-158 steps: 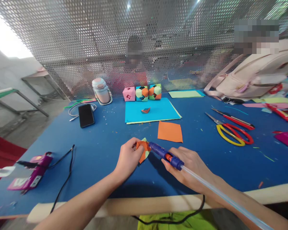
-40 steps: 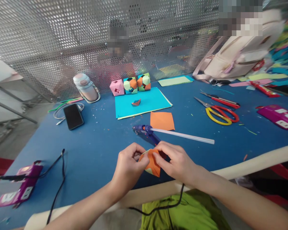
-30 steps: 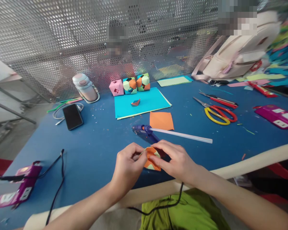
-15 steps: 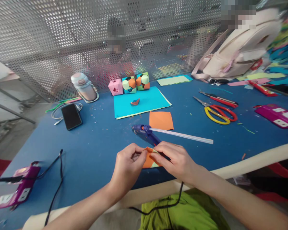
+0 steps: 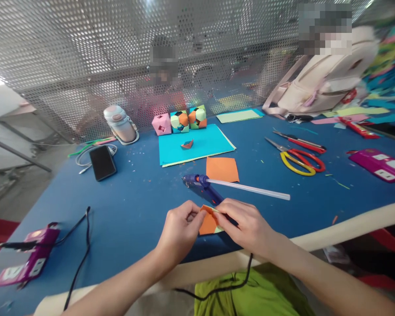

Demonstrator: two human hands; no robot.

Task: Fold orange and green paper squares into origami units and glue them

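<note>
Between my two hands is a small folded paper piece (image 5: pixel 208 224), orange with pale green parts, near the table's front edge. My left hand (image 5: pixel 181 226) pinches its left side between thumb and fingers. On the other side, my right hand (image 5: pixel 242 219) is closed on its upper right edge. Just beyond my fingers lies a blue glue gun (image 5: pixel 202 188) with a long clear glue stick (image 5: pixel 250 188) in its back. A square of orange paper (image 5: pixel 222 169) rests behind the glue stick.
Blue paper sheets (image 5: pixel 197 149) bear a tiny folded piece (image 5: pixel 187 144). Behind stand several paper balls (image 5: pixel 179 121). Scissors (image 5: pixel 299 160) and a red cutter (image 5: pixel 303 142) lie right. A phone (image 5: pixel 102 163), a bottle (image 5: pixel 120 125) and a purple power strip (image 5: pixel 41 254) are left.
The folded paper's top flap has shifted, showing more of the orange inside between my thumbs. Both hands keep their hold. The whole view has moved slightly.
</note>
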